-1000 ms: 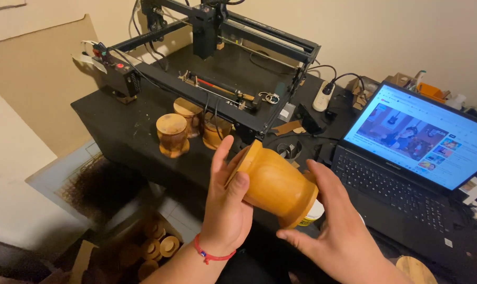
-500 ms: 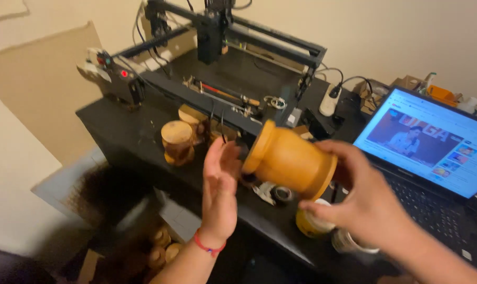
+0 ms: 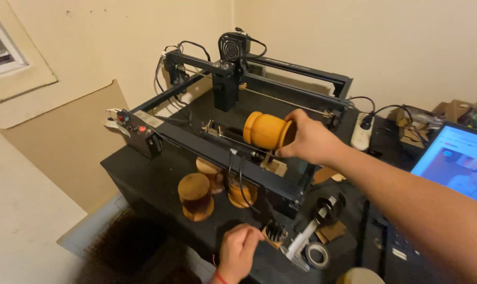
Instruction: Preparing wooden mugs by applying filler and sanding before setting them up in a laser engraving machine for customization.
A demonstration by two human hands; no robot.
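The fingers of the right hand are closed on the open end of a wooden cup, which lies on its side in the air, with its foot toward the left. The cup is above the bed inside the black frame of an engraving machine, just to the right of the black head that hangs from the cross rail. Under the cup, a roller fixture sits on the bed of the machine. The right forearm reaches in from the lower right corner. The left hand is low at the front edge of the black tabletop; its fingers are curled together around a small dark knob with ribs, and a red band is on the wrist. Just to the right of this hand lie a grey metal part and a roll of tape. In front of the frame, three more wooden cups stand upside down on the tabletop, near each other. At the far right, an open laptop shows a bright screen, and a white power strip lies behind the machine.
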